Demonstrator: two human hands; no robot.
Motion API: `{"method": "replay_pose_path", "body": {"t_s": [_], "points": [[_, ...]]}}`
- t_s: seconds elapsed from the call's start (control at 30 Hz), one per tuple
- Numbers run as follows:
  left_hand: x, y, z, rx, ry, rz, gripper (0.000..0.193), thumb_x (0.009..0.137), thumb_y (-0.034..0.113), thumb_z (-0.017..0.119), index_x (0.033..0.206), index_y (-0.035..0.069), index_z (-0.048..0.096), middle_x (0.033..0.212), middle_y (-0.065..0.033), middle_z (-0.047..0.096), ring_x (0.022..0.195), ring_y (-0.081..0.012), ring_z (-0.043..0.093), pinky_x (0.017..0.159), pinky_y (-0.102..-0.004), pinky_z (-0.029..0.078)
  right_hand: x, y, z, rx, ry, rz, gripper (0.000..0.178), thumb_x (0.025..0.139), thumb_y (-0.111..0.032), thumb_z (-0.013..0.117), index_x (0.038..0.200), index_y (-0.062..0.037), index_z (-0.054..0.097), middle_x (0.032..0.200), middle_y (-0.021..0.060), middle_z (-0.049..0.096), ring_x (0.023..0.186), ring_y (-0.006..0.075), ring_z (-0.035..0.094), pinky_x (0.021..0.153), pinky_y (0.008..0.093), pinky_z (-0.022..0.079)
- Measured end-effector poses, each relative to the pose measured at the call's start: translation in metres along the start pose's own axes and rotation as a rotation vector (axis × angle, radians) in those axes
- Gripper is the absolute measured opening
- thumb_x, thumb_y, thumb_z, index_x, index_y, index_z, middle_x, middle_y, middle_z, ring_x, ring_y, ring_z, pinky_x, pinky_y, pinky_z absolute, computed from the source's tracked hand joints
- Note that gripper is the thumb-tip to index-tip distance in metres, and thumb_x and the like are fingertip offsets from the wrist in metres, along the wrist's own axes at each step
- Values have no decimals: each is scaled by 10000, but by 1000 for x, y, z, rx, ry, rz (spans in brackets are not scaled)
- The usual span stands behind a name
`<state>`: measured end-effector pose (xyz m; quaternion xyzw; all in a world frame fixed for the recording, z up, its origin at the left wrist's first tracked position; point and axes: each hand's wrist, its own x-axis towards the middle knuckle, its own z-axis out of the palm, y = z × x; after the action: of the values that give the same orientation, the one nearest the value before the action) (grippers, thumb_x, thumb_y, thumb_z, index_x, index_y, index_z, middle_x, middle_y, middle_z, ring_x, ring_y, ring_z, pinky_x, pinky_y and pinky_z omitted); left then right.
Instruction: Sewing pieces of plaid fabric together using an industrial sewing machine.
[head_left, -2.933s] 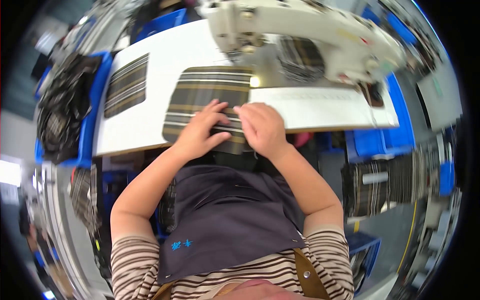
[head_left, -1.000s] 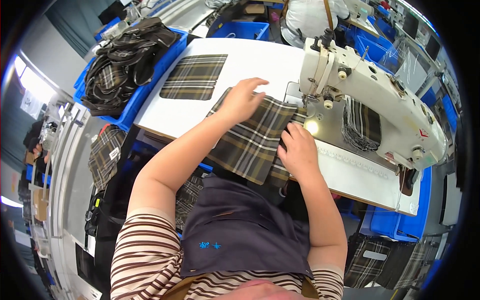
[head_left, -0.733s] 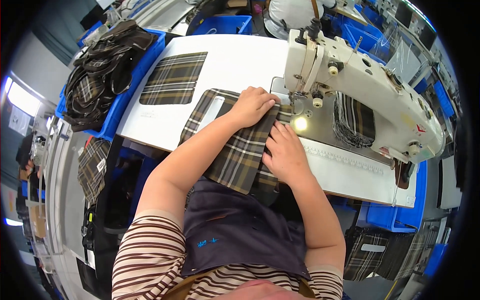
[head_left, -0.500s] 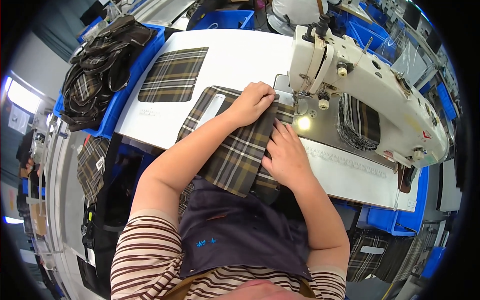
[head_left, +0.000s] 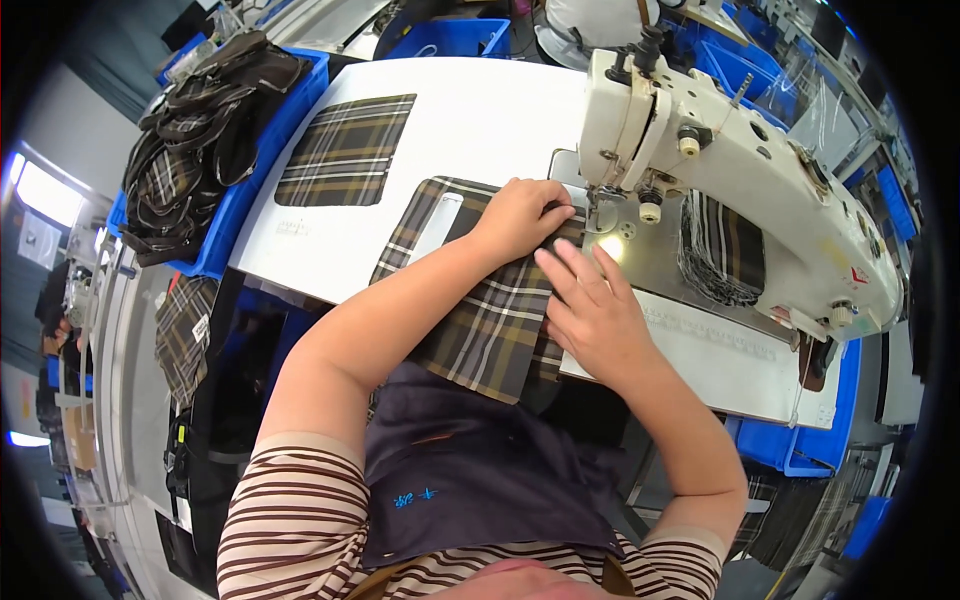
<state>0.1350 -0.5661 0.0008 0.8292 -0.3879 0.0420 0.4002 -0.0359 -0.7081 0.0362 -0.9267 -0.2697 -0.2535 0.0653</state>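
A brown, black and white plaid fabric panel [head_left: 480, 330] lies at the front edge of the sewing table, its lower end overhanging towards my apron. Near the top, a pale rectangular strip [head_left: 437, 226] shows on it. My left hand [head_left: 522, 218] has its fingers curled and pressed together on the panel's right edge, just left of the presser foot [head_left: 596, 205]. Over that same edge, nearer to me, my right hand [head_left: 600, 315] has its fingers spread, holding nothing. More plaid cloth shows beneath the panel. The white sewing machine [head_left: 740, 150] stands at the right.
Another plaid piece [head_left: 350, 150] lies flat on the white table [head_left: 480, 110]. At the left, a blue crate [head_left: 262, 165] holds dark plaid items. Stacked plaid pieces [head_left: 725, 250] sit under the machine arm. A blue bin [head_left: 790, 440] is below the table's right end.
The plaid panel and my left hand have shifted right, towards the presser foot. My right hand has moved right and spread its fingers.
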Motion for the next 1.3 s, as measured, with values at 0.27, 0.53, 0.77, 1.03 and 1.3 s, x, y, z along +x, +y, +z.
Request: {"method": "replay_pose_path", "body": {"t_s": [0.27,0.53,0.77,1.03,1.3], "points": [[9,3,-4,130,-93,6,132,897,234,747,892,103,732,841,-65,749,793,-301,695,918,-422,478,-12,19,9,85,-108,-202,301,791,-267,791,955,-18,743,1296,117,676,1277,291,570,1059,447,460],[11,4,-4,187,-162,-82,157,896,261,779,895,125,701,834,-15,729,793,-254,677,1001,-447,432,-17,20,15,122,-71,-145,309,715,-227,810,900,7,730,1241,166,703,1193,315,641,1014,446,515],[12,9,-4,199,-163,-92,153,893,256,785,890,131,697,821,-3,728,789,-240,680,1021,-457,420,-20,19,14,143,-74,-110,348,687,-208,820,924,21,707,1269,168,691,1222,315,645,1028,440,527],[11,7,-3,209,-205,-110,132,900,239,778,910,138,694,864,-11,719,827,-236,668,967,-429,420,-18,18,14,169,-77,-99,348,685,-194,822,931,22,704,1270,171,690,1230,319,642,1040,442,526],[2,12,2,520,-103,410,149,877,111,695,1022,134,719,1013,6,666,983,-216,624,935,-392,447,-15,20,11,169,-79,-106,282,734,-208,803,895,17,752,1210,186,721,1182,314,653,979,416,523]]}}
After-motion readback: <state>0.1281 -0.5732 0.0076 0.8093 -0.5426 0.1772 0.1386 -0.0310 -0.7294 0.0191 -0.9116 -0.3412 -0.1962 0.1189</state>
